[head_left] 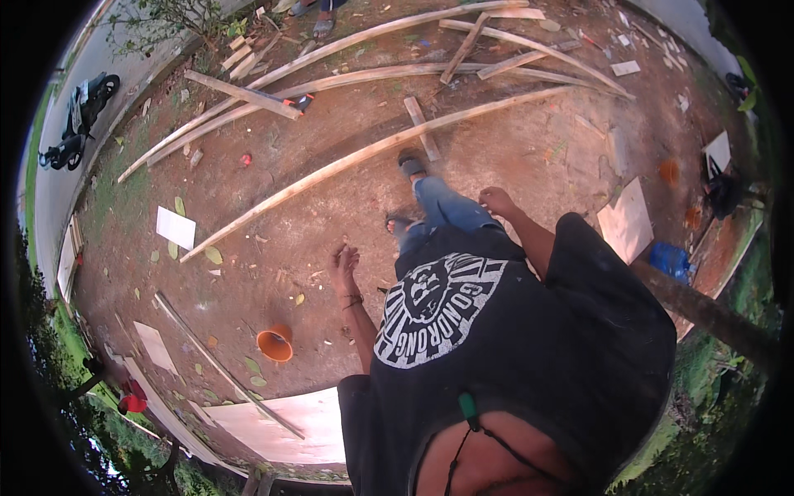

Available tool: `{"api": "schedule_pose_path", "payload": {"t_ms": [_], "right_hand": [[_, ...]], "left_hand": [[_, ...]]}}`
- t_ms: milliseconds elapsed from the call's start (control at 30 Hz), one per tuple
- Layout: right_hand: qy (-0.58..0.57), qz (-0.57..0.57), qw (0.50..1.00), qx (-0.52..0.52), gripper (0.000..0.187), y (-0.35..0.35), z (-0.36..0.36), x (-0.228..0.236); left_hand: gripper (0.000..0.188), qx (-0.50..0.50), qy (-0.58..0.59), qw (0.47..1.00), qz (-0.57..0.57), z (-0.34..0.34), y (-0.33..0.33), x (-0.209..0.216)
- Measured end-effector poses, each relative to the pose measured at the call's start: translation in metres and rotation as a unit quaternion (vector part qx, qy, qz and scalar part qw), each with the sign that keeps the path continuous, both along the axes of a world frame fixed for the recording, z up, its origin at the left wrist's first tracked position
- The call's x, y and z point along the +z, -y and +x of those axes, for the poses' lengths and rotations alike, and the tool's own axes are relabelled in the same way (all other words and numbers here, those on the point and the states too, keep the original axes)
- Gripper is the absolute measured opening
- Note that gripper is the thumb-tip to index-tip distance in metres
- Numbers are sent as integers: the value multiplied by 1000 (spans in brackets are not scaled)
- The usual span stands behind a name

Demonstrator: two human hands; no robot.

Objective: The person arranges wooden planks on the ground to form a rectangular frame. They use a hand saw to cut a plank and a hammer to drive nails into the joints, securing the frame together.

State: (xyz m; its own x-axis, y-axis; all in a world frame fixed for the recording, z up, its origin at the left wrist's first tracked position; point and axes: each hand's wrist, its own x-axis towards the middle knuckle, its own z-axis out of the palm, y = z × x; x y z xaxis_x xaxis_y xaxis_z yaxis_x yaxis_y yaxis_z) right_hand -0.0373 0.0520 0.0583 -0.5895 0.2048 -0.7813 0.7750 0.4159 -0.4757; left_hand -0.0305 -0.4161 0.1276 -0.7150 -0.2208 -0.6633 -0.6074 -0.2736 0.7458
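My left hand (343, 266) hangs beside my body over the dirt, its fingers loosely bent and apart, holding nothing. Close to my right thigh is my right hand (496, 201), its fingers curled in together and nothing visible in them. A long pale wooden beam (331, 173) lies across the ground in front of my feet. Under its middle runs a short wooden piece (430, 147), and one of my sandalled feet (411, 164) stands just short of it. An orange bucket (275, 342) lies to the left of my left arm. Neither hand touches any of these.
More long beams (356, 80) and short offcuts lie farther ahead, with an orange-and-black tool (302, 102) among them. A white sheet (175, 227) is at left, a plywood panel (626, 221) and blue water jug (672, 261) at right. A person's feet (322, 26) show far ahead.
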Motion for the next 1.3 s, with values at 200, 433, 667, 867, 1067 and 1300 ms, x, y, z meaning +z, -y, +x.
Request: {"api": "schedule_pose_path", "payload": {"t_ms": [200,433,667,867,1067,1300], "right_hand": [[-57,35,976,207,34,-22,35,-40],[-31,16,991,130,37,-7,38,-43],[-23,36,992,117,43,-13,30,-36],[-29,19,984,175,41,-3,7,-41],[-27,14,986,166,41,-4,0,-50],[-37,21,970,241,42,12,9,-51]], "left_hand": [[35,-184,-388,883,191,-105,-91,232],[96,-455,-620,525,365,-59,-150,424],[115,-466,-672,549,174,-35,-101,455],[113,-268,-773,562,124,-2,-132,436],[111,-379,-702,588,135,0,-77,459],[83,-255,-673,631,290,-9,-20,384]]}}
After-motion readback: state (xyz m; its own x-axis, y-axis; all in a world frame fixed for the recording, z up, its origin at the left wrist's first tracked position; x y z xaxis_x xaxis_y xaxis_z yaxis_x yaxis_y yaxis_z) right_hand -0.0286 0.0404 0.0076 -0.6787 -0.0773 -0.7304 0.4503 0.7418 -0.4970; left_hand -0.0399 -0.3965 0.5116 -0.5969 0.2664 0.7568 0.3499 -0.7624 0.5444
